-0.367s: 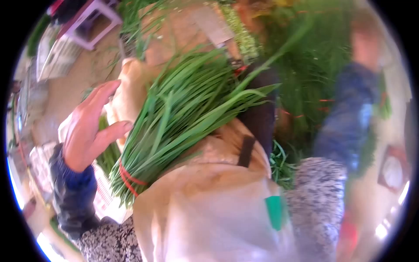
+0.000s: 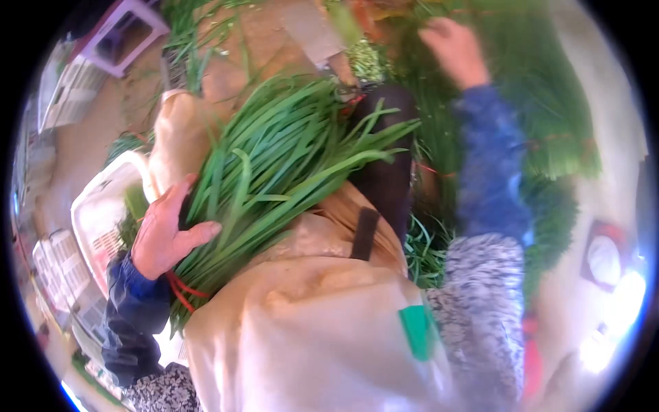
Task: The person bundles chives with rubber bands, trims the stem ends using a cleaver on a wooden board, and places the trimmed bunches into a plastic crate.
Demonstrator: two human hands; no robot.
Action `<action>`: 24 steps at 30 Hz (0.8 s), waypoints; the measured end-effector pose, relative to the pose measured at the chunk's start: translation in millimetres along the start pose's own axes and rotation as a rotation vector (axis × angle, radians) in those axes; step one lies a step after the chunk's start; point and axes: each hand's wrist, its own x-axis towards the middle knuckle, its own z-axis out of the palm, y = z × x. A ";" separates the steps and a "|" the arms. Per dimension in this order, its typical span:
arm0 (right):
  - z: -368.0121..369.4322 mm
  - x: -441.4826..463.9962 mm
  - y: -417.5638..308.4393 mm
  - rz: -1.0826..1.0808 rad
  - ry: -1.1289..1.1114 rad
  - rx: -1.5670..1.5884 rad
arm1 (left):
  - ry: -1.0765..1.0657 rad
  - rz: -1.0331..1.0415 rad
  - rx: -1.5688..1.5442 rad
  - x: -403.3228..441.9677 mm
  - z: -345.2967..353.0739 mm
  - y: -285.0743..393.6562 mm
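Observation:
A bundle of long green leaves (image 2: 268, 158), tied with a red band near its lower left end, lies across my lap on the pale apron (image 2: 309, 329). My left hand (image 2: 168, 233) rests against the bundle's left side just above the band, thumb apart from the fingers. Out at the upper right, my right hand (image 2: 456, 51) is over a large pile of green leaves (image 2: 542, 89); its fingers are bent and blurred, and whether they hold anything cannot be made out.
A large knife blade (image 2: 312, 31) lies on a brown board (image 2: 233, 48) ahead, beside chopped green pieces (image 2: 367, 62). A purple stool (image 2: 120, 34) stands at the upper left. The white basket (image 2: 86, 206) is left of my lap.
My left hand has moved right and down onto the bundle. My right hand has swung left over the pile. The whole view has shifted slightly.

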 end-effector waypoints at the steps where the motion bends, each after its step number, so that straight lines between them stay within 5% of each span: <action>1: -12.1 -28.9 -87.8 0.142 -0.019 0.386 | 0.069 0.020 0.046 4.1 4.1 0.4; 3: -11.4 -71.1 -163.7 -0.124 0.014 0.723 | 0.110 0.077 0.026 29.0 15.5 9.3; 5: -2.6 -100.0 -227.2 -0.786 -0.003 0.620 | 0.137 0.105 0.000 31.2 19.3 12.7; 6: 16.1 -113.2 -254.7 -0.703 -0.037 1.153 | 0.084 0.097 -0.143 35.0 18.0 1.8; 8: 31.0 -112.7 -262.5 -0.868 -0.115 1.075 | 0.143 -0.037 -0.598 48.1 15.5 2.6; 10: 51.4 -121.7 -263.8 -0.724 -0.222 0.534 | 0.295 0.016 -0.571 38.8 4.2 -17.8; 12: 71.2 -133.7 -225.5 -0.614 -0.286 0.478 | 0.461 -0.004 -0.622 43.7 12.5 -17.5; 14: 67.2 -150.3 -193.3 -0.559 -0.538 0.531 | 0.535 -0.071 -1.024 46.6 19.8 -14.0; 21: 45.5 -134.0 -110.1 -0.661 -0.501 0.622 | 0.648 -0.095 -1.013 83.0 39.2 32.5; 24: -0.1 -119.1 -148.7 -0.669 -0.480 0.616 | 0.647 -0.054 -1.018 53.9 3.0 59.3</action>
